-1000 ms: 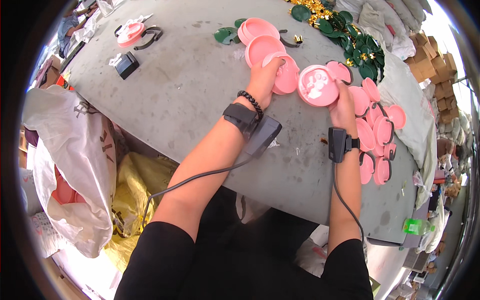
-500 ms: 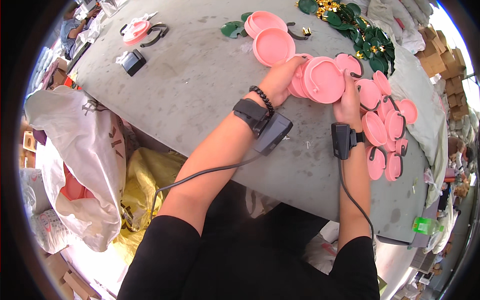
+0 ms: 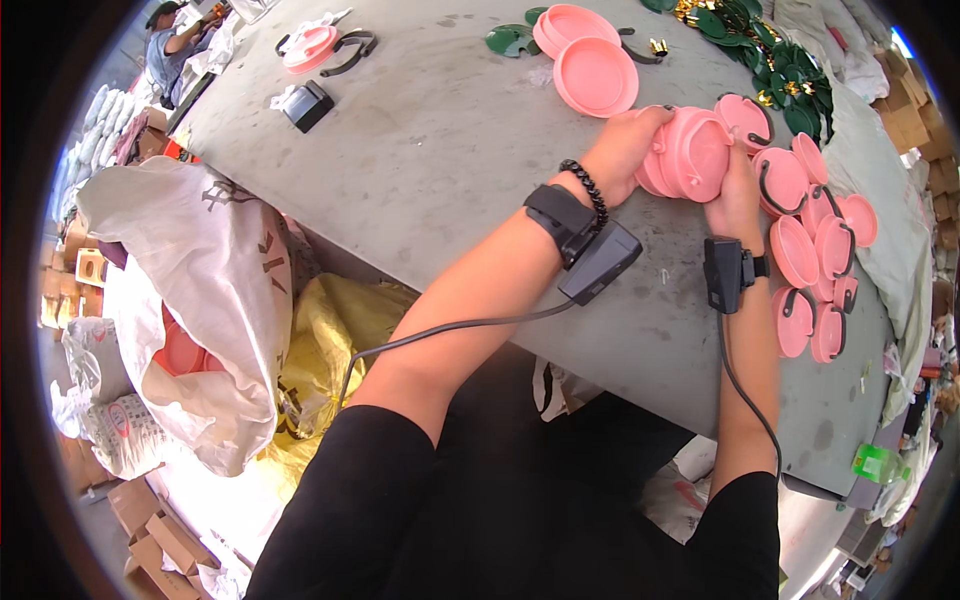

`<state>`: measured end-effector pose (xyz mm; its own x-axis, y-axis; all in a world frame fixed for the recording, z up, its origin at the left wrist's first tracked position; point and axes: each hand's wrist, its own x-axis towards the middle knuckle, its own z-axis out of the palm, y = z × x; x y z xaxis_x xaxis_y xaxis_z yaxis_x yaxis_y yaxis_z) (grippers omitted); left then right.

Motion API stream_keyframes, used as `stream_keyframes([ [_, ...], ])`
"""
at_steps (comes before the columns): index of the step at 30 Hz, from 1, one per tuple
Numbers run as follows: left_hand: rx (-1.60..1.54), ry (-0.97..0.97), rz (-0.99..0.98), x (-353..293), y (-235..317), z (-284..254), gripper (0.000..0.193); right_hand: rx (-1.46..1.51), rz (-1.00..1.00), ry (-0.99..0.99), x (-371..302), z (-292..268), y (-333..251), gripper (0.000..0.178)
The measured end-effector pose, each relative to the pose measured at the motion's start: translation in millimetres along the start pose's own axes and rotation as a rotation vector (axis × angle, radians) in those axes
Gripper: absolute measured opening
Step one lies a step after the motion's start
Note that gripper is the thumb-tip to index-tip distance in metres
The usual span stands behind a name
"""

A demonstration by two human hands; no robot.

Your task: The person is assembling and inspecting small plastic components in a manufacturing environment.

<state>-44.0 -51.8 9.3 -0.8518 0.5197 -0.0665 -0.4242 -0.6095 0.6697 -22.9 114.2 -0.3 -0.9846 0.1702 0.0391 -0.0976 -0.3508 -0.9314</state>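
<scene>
Over the grey table (image 3: 450, 150), both hands hold a small stack of round pink plastic lids (image 3: 700, 155). My left hand (image 3: 622, 155) is closed round the stack's left side, thumb on top. Gripping its right edge is my right hand (image 3: 737, 205), its fingers partly hidden by the lids. Just beyond my left hand, a shallow pink lid (image 3: 596, 78) leans on other pink ones. To the right of my right hand lie several pink lids with dark curved handles (image 3: 797, 255), loosely heaped. Each of my wrists carries a black strapped device.
Green discs with gold clips (image 3: 790, 85) are piled at the far right. A black box (image 3: 307, 105) and a dark curved handle (image 3: 350, 55) lie far left. Left of the table stand a white sack (image 3: 215, 320) and a yellow sack (image 3: 325, 350). Another person (image 3: 172, 50) is beyond.
The head view has shifted, so the scene sits further right. The front lid now sits closer against the others in my hands, and the stack has turned slightly.
</scene>
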Motion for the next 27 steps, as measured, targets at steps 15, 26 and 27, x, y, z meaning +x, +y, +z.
stream_keyframes([
  [15, 0.198, -0.045, 0.065, -4.4, -10.7, 8.8, 0.036, -0.118, -0.075, 0.068, -5.9, 5.9, 7.7, 0.039],
  [26, 0.184, 0.043, 0.11, -0.3, -6.2, -2.4, 0.036, -0.467, -0.101, 0.031, 43.0, 10.3, -35.1, 0.042],
  [27, 0.157, 0.077, 0.108, 0.5, -5.4, -3.3, 0.036, -0.627, -0.076, -0.071, 56.5, 13.8, -42.2, 0.041],
])
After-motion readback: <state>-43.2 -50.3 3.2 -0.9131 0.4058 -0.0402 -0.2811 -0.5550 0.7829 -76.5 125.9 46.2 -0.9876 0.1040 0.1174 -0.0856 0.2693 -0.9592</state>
